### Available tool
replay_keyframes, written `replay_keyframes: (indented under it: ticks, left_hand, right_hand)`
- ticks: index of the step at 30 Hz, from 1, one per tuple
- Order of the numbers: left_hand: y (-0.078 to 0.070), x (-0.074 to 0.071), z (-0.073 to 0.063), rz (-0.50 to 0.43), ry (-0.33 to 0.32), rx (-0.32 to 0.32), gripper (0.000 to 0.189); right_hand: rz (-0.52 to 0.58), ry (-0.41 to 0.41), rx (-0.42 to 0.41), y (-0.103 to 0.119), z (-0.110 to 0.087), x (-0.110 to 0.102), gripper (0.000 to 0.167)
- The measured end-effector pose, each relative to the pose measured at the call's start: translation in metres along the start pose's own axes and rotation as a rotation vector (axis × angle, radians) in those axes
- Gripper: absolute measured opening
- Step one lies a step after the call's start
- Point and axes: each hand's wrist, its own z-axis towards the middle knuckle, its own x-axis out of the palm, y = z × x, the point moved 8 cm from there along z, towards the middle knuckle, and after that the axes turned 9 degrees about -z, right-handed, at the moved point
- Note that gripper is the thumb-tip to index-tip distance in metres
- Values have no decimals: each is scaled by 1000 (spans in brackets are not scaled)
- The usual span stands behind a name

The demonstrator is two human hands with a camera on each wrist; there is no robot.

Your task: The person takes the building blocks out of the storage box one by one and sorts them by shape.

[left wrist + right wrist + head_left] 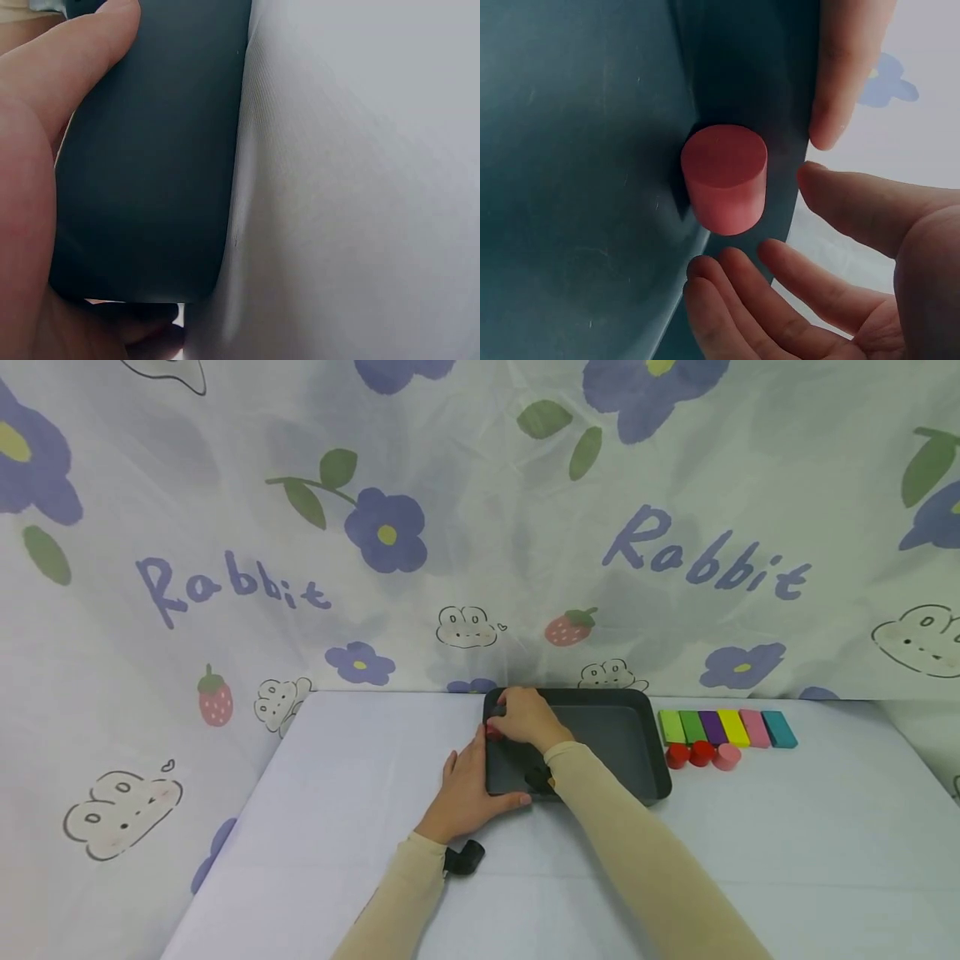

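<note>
A dark rectangular tray lies on the white table near the back cloth. My left hand rests against its near left corner, fingers stretched along the left side and thumb reaching over the front edge. In the left wrist view, the thumb lies along the dark wall. Inside the tray, by the left wall, stands an upright red cylinder block. My right hand reaches in over it, its loosely bent fingers close beside the block with a visible gap. A left fingertip shows at the wall.
Right of the tray, several flat coloured blocks stand in a row. In front of them are two red cylinders and a pink cylinder. A printed cloth hangs behind the table.
</note>
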Motion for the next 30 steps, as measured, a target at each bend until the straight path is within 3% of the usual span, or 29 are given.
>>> replay_keyframes:
  ticks: [7,19,30]
  left_hand:
    - [2,1,0,8,-7,1,129]
    - [-2,-1,-1,-7,-12,16,128]
    - [-2,-1,-1,-7,-8,13,128]
  right_hand:
    - [-23,28,-35,5,3,5,41]
    - [-32,37,-14,4,10,11,38]
    - [-20,74,-10,6,4,10,14]
